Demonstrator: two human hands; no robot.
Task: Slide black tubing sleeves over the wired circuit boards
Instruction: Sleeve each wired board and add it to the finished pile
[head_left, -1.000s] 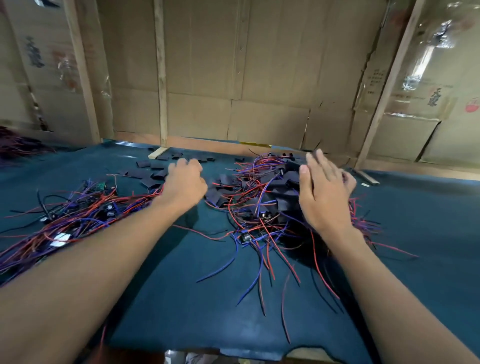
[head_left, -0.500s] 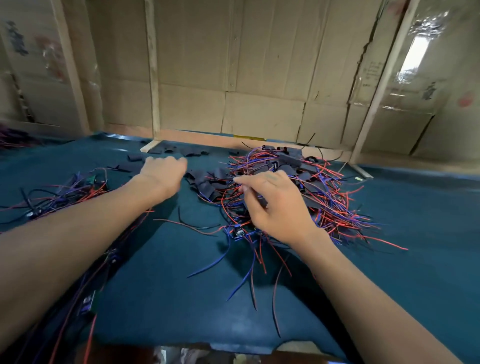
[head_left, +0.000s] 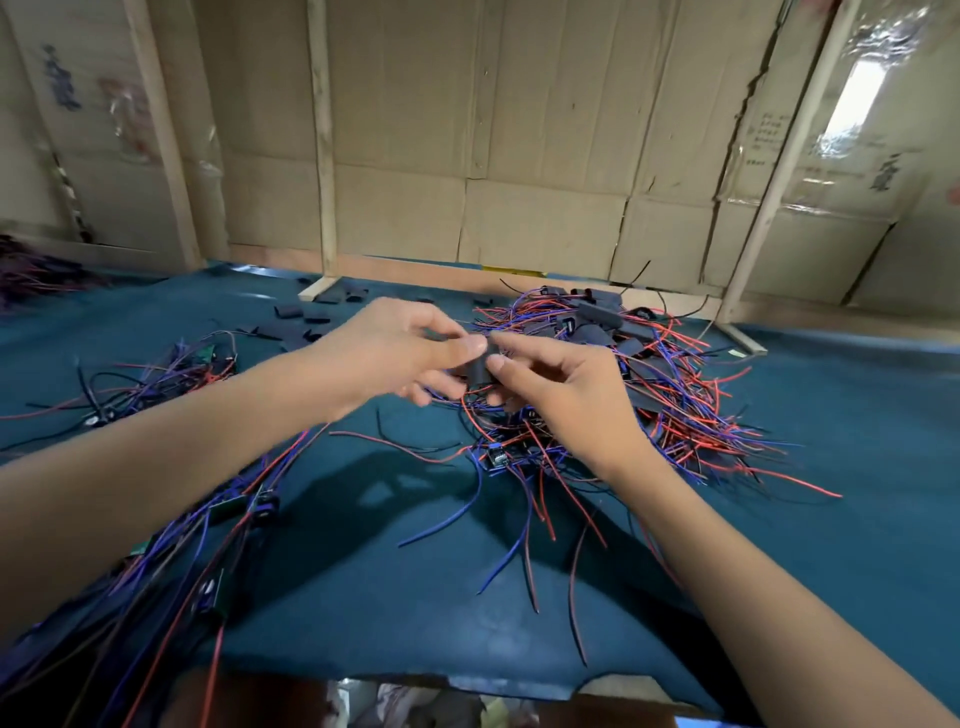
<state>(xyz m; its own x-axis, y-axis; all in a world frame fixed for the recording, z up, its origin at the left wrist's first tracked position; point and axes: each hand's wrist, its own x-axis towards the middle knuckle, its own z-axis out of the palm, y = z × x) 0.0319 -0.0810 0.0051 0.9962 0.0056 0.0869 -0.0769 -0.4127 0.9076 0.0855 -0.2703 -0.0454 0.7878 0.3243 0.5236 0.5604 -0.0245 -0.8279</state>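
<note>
Both hands meet above the teal table, just left of a big pile of wired boards (head_left: 639, 395) with red, blue and black wires. My left hand (head_left: 395, 353) pinches a black tubing sleeve (head_left: 475, 370) between thumb and fingers. My right hand (head_left: 550, 384) pinches the same sleeve from the right, thumb on its front. Red and black wires hang below the hands; the board they belong to is hidden by the fingers. A bare board (head_left: 497, 459) lies at the pile's near edge. Loose black sleeves (head_left: 301, 325) lie flat behind my left hand.
A second bundle of wired boards (head_left: 171, 379) spreads along the table's left side and runs under my left forearm toward the near edge. Cardboard walls with wooden posts (head_left: 324, 156) close the back. More wires (head_left: 31, 275) lie at far left. The teal mat (head_left: 857, 426) shows at right.
Both hands have lifted off the table and come together. The left left the loose sleeves, the right left the pile, and they now hold one black sleeve between them.
</note>
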